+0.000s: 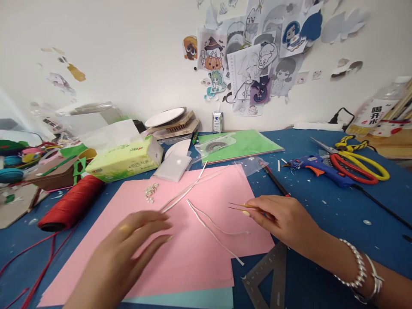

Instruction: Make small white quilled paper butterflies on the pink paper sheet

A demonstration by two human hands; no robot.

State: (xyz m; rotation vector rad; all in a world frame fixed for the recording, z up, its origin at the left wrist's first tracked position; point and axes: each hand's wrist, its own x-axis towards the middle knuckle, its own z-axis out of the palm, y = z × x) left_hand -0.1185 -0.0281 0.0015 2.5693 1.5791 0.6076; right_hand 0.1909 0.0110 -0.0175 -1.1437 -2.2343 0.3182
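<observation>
My left hand (pixel 128 244) hovers over the left part of the pink paper (pixel 106 231), slightly blurred, its thumb and fingers apart with nothing seen between them. Just beyond its fingertips, a white cord (pixel 183 194) runs up to the far edge of the paper. To the right lies a second white cord (pixel 209 227), folded to a point with its two ends spreading toward me. In my right hand (pixel 277 214) is a pair of thin tweezers (pixel 240 207), tips pointing left and slightly apart above the paper. A small cluster of pearly beads (pixel 151 192) sits at the paper's upper left.
A metal set square (pixel 270 274) lies by the right wrist. Rightward are a blue glue gun (pixel 322 168), scissors (pixel 350 161) and a dark pen (pixel 275 179). A red thread spool (pixel 72 201) and a tissue pack (pixel 125 159) stand left; green sheets (pixel 247 146) lie behind.
</observation>
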